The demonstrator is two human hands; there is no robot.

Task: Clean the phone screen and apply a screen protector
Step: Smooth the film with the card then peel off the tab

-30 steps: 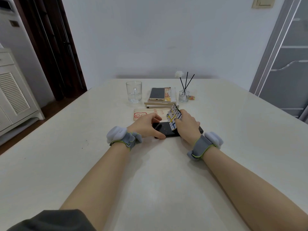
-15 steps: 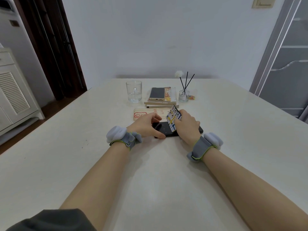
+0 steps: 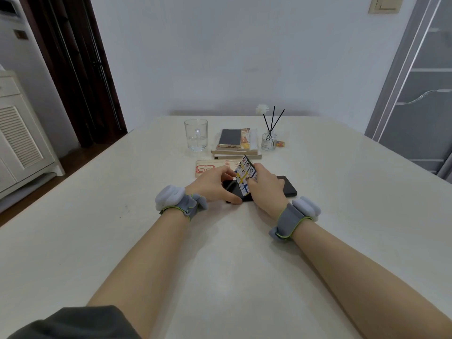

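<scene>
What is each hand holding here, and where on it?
The right hand grips a printed card by its right edge, tilted on the black phone. The left hand steadies the phone's left end, thumb on the near edge.

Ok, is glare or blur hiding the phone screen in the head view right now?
Head view: the black phone shows only a faint sheen, no strong glare; the hands and the card hide most of it. Focus is sharp at the centre. Wide-angle distortion bends the door frame. Lighting is soft, with weak shadows on the table.
</scene>
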